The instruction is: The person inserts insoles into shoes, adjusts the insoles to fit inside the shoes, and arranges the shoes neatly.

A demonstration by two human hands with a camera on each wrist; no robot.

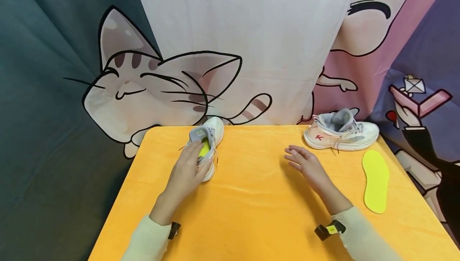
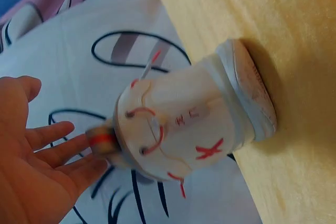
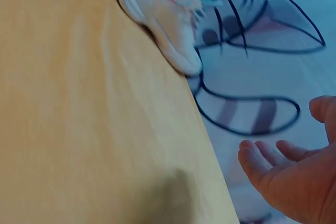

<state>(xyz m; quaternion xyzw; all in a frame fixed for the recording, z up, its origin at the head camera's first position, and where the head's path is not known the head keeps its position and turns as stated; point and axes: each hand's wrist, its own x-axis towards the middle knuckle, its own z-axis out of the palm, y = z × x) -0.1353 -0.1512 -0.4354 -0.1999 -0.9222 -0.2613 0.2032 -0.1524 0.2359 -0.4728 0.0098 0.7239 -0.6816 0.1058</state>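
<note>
A white sneaker [image 1: 216,128] stands on the orange-yellow table [image 1: 251,197] at its back left, toe pointing to the far edge. Inside its opening shows part of a yellow-green insole [image 1: 205,149]. My left hand [image 1: 184,171] is over the heel end, fingertips at the opening. From the left wrist view, the fingers [image 2: 60,153] reach loosely to the collar of the sneaker [image 2: 178,119], with the thumb apart. My right hand [image 1: 310,169] hovers over the table's right half, fingers loosely extended and holding nothing; in the right wrist view its palm [image 3: 296,182] shows bare.
A second white sneaker [image 1: 363,135] with a red mark sits at the back right corner, toe to the right. In front of it a loose yellow-green insole [image 1: 375,183] lies flat. Behind the table hangs a printed cloth [image 1: 258,25] with a cartoon cat.
</note>
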